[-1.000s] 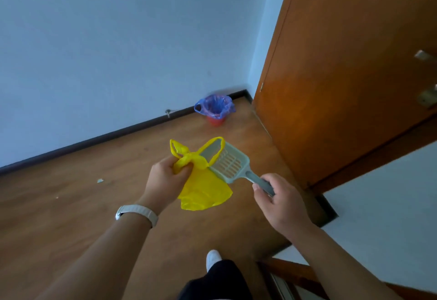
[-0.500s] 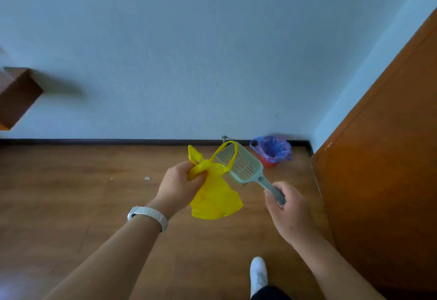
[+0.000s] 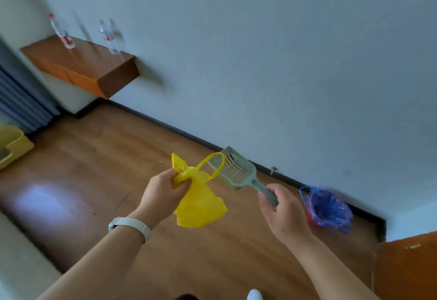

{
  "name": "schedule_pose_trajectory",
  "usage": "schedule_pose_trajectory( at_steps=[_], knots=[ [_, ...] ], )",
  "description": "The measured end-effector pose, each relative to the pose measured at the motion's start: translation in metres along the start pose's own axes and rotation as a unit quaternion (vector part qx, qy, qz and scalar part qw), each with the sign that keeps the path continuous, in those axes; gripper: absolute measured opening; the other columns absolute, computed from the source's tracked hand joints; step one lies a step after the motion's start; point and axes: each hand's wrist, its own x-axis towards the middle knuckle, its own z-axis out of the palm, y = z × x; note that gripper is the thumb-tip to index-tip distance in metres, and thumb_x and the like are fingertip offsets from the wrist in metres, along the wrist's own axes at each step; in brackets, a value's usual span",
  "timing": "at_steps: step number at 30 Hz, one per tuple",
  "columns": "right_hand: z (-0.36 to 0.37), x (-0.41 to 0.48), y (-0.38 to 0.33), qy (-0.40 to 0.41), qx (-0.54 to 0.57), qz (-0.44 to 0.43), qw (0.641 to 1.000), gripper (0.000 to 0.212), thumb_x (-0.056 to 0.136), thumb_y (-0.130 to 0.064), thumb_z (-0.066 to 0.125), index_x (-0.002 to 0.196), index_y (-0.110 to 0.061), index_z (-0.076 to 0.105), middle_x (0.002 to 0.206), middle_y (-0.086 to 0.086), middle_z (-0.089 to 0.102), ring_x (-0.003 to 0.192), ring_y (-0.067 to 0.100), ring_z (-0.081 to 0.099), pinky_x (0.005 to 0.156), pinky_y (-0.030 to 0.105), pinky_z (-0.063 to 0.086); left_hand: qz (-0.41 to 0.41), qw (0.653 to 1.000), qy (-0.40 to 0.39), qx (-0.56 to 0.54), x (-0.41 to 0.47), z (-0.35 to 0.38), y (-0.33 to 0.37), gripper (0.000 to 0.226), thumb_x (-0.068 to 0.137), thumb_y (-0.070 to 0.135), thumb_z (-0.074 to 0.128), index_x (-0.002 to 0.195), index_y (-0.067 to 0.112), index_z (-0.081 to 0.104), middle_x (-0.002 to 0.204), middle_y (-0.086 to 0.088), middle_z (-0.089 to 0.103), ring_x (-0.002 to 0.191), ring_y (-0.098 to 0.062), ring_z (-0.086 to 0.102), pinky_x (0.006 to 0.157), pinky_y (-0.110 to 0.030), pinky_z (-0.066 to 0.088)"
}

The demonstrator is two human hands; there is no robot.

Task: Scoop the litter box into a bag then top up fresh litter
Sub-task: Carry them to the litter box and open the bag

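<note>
The red-and-white labels on the two clear plastic bottles (image 3: 63, 33) standing on the floating wooden shelf (image 3: 78, 67) are smeared by blur and cannot be read. A yellow plastic box (image 3: 14, 146) on the floor at far left is cut off by the frame edge, and its contents are unclear. A small red bin lined with crinkled blue plastic (image 3: 327, 207) sits against the dark skirting board, mostly hidden under its liner.

The left hand (image 3: 163, 195), with a white band (image 3: 131, 225) on its wrist, pinches the knotted neck of a thin yellow plastic bag (image 3: 201, 207). The bag hangs crumpled below the fist, over the glossy wooden floor (image 3: 106, 153). One looped handle arches across the front of a pale green slotted plastic litter scoop (image 3: 236, 169).

The right hand (image 3: 283, 212) is curled round the scoop's narrow handle, whose end is buried in the fist. It holds the scoop in the air just beside the bag. A white shoe tip (image 3: 254, 295) pokes in at the bottom edge.
</note>
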Motion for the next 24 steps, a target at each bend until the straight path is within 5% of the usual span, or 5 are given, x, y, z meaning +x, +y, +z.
schedule_pose_trajectory(
  at_steps=[14, 24],
  knots=[
    [0.12, 0.147, -0.081, -0.153, 0.067, -0.129, 0.977, 0.021, 0.094, -0.046, 0.051, 0.089, -0.026, 0.056, 0.069, -0.01, 0.055, 0.057, 0.009, 0.052, 0.049, 0.028, 0.049, -0.117, 0.977, 0.172, 0.037, 0.041, -0.101, -0.088, 0.021, 0.084, 0.023, 0.072, 0.071, 0.011, 0.06, 0.06, 0.001, 0.053, 0.055, -0.017, 0.044, 0.057, -0.037, 0.043],
    [0.275, 0.239, -0.206, -0.197, 0.047, -0.168, 0.965, 0.018, 0.096, -0.043, 0.051, 0.085, -0.03, 0.053, 0.066, -0.01, 0.052, 0.054, 0.013, 0.05, 0.046, 0.028, 0.048, -0.153, 0.975, 0.162, 0.021, 0.156, -0.214, -0.215, 0.022, 0.086, 0.029, 0.068, 0.076, 0.01, 0.062, 0.068, -0.002, 0.059, 0.062, -0.023, 0.052, 0.059, -0.038, 0.046]
  ],
)
